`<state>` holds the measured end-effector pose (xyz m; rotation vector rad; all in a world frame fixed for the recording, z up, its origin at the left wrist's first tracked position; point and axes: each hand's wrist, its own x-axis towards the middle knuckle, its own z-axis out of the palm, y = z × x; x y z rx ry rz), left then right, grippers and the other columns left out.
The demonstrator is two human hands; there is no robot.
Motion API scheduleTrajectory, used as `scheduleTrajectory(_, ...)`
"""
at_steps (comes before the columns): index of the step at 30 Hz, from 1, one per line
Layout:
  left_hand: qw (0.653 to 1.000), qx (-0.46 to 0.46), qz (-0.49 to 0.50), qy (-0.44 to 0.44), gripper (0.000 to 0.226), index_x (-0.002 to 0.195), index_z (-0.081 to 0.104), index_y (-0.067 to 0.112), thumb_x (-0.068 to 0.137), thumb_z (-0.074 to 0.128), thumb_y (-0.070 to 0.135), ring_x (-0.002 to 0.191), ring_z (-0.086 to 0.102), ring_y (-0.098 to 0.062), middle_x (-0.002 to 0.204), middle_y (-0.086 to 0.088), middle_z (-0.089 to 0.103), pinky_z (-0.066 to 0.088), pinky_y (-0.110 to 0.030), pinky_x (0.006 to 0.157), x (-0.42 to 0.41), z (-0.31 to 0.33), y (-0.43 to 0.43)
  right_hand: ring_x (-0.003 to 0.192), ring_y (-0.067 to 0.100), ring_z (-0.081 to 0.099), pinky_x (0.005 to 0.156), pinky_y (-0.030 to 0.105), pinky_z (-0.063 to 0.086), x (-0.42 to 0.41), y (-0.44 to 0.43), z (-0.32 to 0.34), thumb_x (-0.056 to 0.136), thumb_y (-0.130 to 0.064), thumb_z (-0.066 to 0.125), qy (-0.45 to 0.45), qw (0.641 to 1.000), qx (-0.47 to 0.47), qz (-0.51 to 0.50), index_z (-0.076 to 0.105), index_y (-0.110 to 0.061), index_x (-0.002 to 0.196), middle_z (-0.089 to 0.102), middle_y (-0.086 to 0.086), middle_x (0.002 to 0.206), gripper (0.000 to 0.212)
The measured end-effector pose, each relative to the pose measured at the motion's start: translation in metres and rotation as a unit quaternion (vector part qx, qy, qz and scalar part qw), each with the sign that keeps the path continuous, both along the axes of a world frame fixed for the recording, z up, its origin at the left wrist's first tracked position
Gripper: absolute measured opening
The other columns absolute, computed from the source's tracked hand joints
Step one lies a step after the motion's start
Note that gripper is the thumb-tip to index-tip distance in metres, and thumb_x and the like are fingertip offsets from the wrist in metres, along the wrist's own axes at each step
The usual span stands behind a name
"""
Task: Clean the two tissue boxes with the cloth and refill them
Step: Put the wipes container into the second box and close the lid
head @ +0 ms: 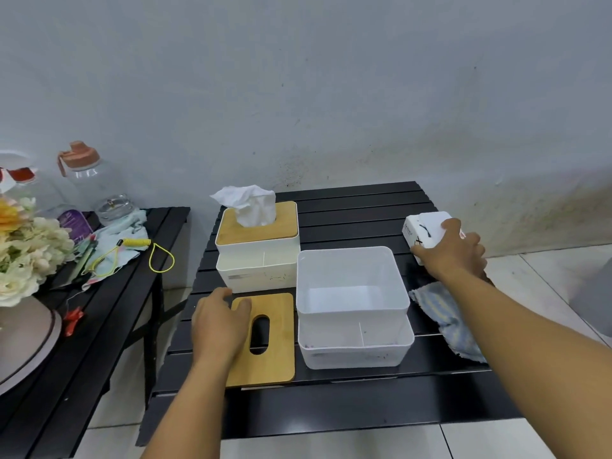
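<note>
Refilling the second of the two boxes, by judgement: cloth set aside, one box filled, one waiting.

- Gripping a white tissue pack (425, 231) in the right hand (452, 251), fingers curled over its top, at the far right edge of the black slatted tabletop (364, 207).
- Resting the left hand (220, 323) palm-down on the loose wooden lid (275, 352), fingers nearly straight, pressing rather than clasping. Lying flat at front left, slot upward.
- Standing lidless and empty at centre, just right of that lid: open tissue box (352, 283), white plastic, two-tiered. Showing faint specks in the lower tier.
- Standing behind and to the left, close beside the open one: closed tissue box (258, 260), same make, lid seated. Showing white tissue (248, 203) rising crumpled through the slot.
- Lying rumpled just right of the open box, partly hidden by the right forearm: striped cloth (443, 319), pale blue and yellow, overhanging the tabletop edge.
- Calling next, by judgement, for carrying the pack leftward, lowering it square into the empty box, then seating the lid with one sheet drawn through the slot.
</note>
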<state>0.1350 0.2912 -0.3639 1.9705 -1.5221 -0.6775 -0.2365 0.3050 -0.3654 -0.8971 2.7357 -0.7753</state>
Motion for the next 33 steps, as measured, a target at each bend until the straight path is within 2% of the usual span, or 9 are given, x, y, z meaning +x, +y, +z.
scheduleTrajectory(6, 1.0, -0.019, -0.004, 0.019, 0.047, 0.141, 0.057, 0.017, 0.099, 0.065, 0.036, 0.122, 0.058, -0.029, 0.133, -0.01, 0.063, 0.05, -0.045, 0.095, -0.002, 0.002, -0.001, 0.12, 0.039, 0.038, 0.079, 0.039, 0.038, 0.009, -0.002, -0.007, 0.081, -0.044, 0.072, 0.002, 1.0, -0.025, 0.007, 0.037, -0.027, 0.132, 0.037, 0.018, 0.131, 0.064)
scheduleTrajectory(11, 0.998, -0.056, 0.001, 0.043, 0.046, 0.139, 0.059, 0.015, 0.098, 0.064, 0.036, 0.113, 0.058, -0.026, 0.121, -0.006, 0.063, 0.049, -0.043, 0.09, -0.002, 0.012, 0.0, 0.121, 0.037, 0.037, 0.077, 0.039, 0.041, 0.012, 0.009, 0.013, 0.082, -0.045, 0.069, -0.001, 0.998, -0.066, 0.006, 0.037, -0.028, 0.133, 0.037, 0.017, 0.133, 0.063)
scheduleTrajectory(17, 0.974, -0.155, 0.003, 0.163, 0.03, 0.122, 0.069, 0.023, 0.099, 0.063, 0.041, 0.107, 0.061, -0.021, 0.114, 0.002, 0.067, 0.052, -0.041, 0.086, -0.018, 0.059, 0.019, 0.121, 0.029, 0.039, 0.072, 0.034, 0.038, 0.041, 0.042, 0.094, 0.078, -0.053, 0.067, -0.01, 0.982, -0.185, 0.031, 0.036, -0.037, 0.128, 0.038, 0.007, 0.131, 0.06)
scheduleTrajectory(20, 0.947, -0.167, -0.045, 0.271, 0.014, 0.105, 0.071, 0.029, 0.098, 0.065, 0.039, 0.105, 0.063, -0.017, 0.109, 0.007, 0.068, 0.048, -0.036, 0.084, -0.045, 0.091, 0.03, 0.117, 0.026, 0.044, 0.072, 0.033, 0.04, 0.076, 0.066, 0.133, 0.075, -0.059, 0.067, -0.025, 0.97, -0.232, 0.064, 0.036, -0.041, 0.125, 0.041, 0.004, 0.126, 0.062)
scheduleTrajectory(23, 0.899, -0.097, -0.11, 0.413, 0.015, 0.107, 0.069, 0.032, 0.099, 0.064, 0.044, 0.102, 0.07, -0.018, 0.117, -0.001, 0.071, 0.054, -0.036, 0.083, -0.069, 0.118, 0.045, 0.113, 0.024, 0.049, 0.079, 0.036, 0.048, 0.121, 0.087, 0.156, 0.072, -0.063, 0.068, -0.055, 0.956, -0.267, 0.106, 0.036, -0.044, 0.123, 0.042, -0.002, 0.122, 0.064)
scheduleTrajectory(26, 0.801, 0.021, -0.183, 0.57, 0.039, 0.114, 0.074, 0.034, 0.09, 0.058, 0.061, 0.115, 0.071, -0.029, 0.129, -0.01, 0.069, 0.057, -0.041, 0.093, -0.08, 0.13, 0.06, 0.112, 0.02, 0.05, 0.085, 0.04, 0.05, 0.167, 0.104, 0.165, 0.068, -0.066, 0.07, -0.069, 0.948, -0.272, 0.152, 0.037, -0.045, 0.122, 0.043, -0.007, 0.118, 0.067)
scheduleTrajectory(28, 0.729, 0.07, -0.247, 0.635, 0.056, 0.122, 0.076, 0.032, 0.09, 0.049, 0.07, 0.124, 0.066, -0.035, 0.134, -0.014, 0.068, 0.049, -0.049, 0.106, -0.081, 0.127, 0.065, 0.111, 0.017, 0.049, 0.086, 0.038, 0.05, 0.191, 0.11, 0.163, 0.064, -0.068, 0.071, -0.071, 0.944, -0.259, 0.191, 0.037, -0.047, 0.122, 0.043, -0.01, 0.116, 0.07)
scheduleTrajectory(30, 0.676, 0.104, -0.253, 0.684, 0.077, 0.143, 0.061, 0.019, 0.094, 0.043, 0.075, 0.127, 0.063, -0.037, 0.139, -0.018, 0.064, 0.042, -0.051, 0.112, -0.078, 0.119, 0.063, 0.106, 0.013, 0.051, 0.082, 0.035, 0.049, 0.209, 0.112, 0.16, 0.059, -0.073, 0.071, -0.059, 0.942, -0.229, 0.238, 0.039, -0.049, 0.12, 0.042, -0.014, 0.111, 0.074)
scheduleTrajectory(33, 0.616, 0.122, -0.231, 0.743, 0.074, 0.142, 0.062, 0.016, 0.095, 0.046, 0.071, 0.122, 0.065, -0.038, 0.135, -0.018, 0.066, 0.045, -0.053, 0.11, -0.069, 0.109, 0.055, 0.099, -0.002, 0.054, 0.078, 0.024, 0.047, 0.2, 0.118, 0.165, 0.057, -0.077, 0.073, -0.111, 0.92, -0.201, 0.318, 0.047, -0.054, 0.118, 0.048, -0.022, 0.109, 0.07)
